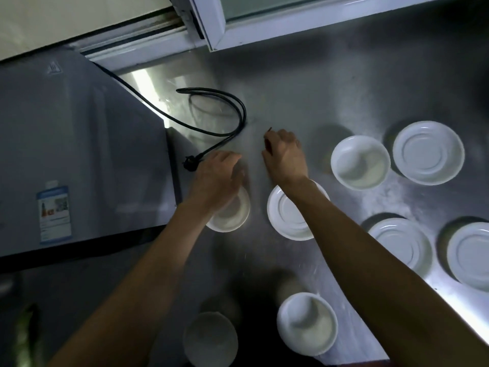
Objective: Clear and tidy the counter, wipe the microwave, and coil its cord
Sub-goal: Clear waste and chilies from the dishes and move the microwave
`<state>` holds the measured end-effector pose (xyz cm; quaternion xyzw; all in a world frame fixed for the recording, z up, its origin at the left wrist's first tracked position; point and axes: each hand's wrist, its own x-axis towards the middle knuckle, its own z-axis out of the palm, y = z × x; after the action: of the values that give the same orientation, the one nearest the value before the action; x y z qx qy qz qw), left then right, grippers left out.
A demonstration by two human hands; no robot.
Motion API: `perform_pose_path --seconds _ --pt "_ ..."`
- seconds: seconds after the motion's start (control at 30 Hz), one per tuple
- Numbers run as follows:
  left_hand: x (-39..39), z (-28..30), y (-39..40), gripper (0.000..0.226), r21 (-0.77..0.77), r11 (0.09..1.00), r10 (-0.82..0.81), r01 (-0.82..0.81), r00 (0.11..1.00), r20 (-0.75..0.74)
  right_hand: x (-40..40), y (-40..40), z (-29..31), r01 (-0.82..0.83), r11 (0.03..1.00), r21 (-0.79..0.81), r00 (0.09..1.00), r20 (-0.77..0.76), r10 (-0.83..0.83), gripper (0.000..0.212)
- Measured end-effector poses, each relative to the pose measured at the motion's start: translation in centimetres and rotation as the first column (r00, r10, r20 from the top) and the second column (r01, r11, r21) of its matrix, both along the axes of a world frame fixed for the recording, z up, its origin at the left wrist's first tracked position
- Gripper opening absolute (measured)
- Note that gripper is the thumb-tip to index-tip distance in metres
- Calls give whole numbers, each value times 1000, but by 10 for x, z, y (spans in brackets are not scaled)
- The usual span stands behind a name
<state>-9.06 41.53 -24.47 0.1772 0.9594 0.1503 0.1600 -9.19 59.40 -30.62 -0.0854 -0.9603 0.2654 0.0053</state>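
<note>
Eight dishes: white, round, glossy bowls and plates spread over the counter (304,83), dull scratched steel.
Microwave (79,154): grey, smooth, boxy, at left; blue sticker (54,215) on top.
Cord (232,102): black, thin, lay in a loose loop on the counter beside the microwave; plug (191,163) just beside the left hand.
Left hand (217,178): fingers relaxed, over a white bowl (232,215), held nothing.
Right hand (284,154): fingers curled, pinched a small dark bit (269,129); what it was, can't tell.

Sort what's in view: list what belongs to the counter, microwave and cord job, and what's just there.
Job:
microwave
black cord and plug
white bowls and plates, e.g. bowl, plate
steel counter

Just there:
window frame
sticker on microwave
</note>
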Motion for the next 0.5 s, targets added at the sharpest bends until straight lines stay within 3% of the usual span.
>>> perform_pose_path --seconds 0.23,0.5 --pt "1 -1 -1 43 37 999 9 -10 1000 8 -2 -7 7 50 998 49 997 61 -53 21" --pt "21 19 -10 45 119 992 43 -44 999 7 15 -15 11 -3 998 55 994 113 -3 21"
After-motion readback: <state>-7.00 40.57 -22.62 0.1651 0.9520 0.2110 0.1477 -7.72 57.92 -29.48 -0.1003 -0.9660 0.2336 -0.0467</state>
